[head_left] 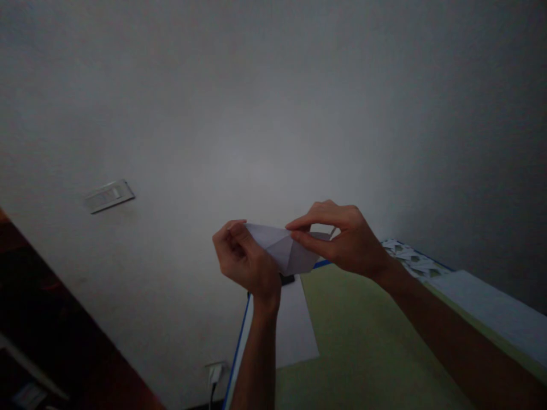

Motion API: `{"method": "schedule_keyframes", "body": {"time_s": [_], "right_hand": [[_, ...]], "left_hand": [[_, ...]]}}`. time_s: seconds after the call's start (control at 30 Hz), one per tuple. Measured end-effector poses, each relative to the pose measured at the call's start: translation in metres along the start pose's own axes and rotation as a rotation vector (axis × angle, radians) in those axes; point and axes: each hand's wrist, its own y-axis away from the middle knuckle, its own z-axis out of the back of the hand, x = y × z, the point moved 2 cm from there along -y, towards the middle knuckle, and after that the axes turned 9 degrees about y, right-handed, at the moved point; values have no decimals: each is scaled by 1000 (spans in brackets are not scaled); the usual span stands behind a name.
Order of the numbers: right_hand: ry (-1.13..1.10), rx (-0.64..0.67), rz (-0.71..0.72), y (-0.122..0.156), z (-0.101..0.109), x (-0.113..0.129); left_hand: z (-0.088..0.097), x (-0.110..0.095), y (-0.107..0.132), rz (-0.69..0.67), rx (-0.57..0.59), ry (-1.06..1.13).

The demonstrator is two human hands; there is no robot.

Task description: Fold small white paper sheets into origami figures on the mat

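Note:
A folded piece of white paper point(284, 250) is held up in the air in front of a pale wall, with creases showing across it. My left hand point(243, 259) is closed round its left end, fingers curled over the edge. My right hand point(342, 239) pinches its right end between thumb and fingers. Both hands are raised above the table, close together.
A green table top point(363, 341) with a blue edge lies below the hands. White sheets point(294, 324) rest on it, and several folded papers point(410, 259) sit at its far right. A wall switch point(109, 195), a socket with a plug point(215, 373) and dark wood furniture point(51, 336) are at the left.

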Motion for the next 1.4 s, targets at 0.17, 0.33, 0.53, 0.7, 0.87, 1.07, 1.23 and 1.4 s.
{"method": "schedule_keyframes", "body": {"time_s": [0.17,0.33,0.53,0.7,0.87,1.07,1.23,1.4], "right_hand": [[-33,12,-4,0,0,2],[-73,8,-33,0,-1,0],[-123,-35,-126,0,-4,2],[-127,-133,-213,1,-5,0],[-128,-141,-228,2,-5,0],[-124,-152,-216,5,-6,-4],[-132,-158,-231,5,-8,-3],[-123,-223,-273,4,-9,-2]], "left_hand": [[1,3,0,-33,-2,-8],[1,5,-1,-21,12,38],[-1,8,-1,95,24,94],[-2,12,2,170,133,31],[1,13,3,122,151,-70],[2,16,1,119,224,-96],[2,16,0,146,224,-60],[-3,21,5,193,227,-16]]}}
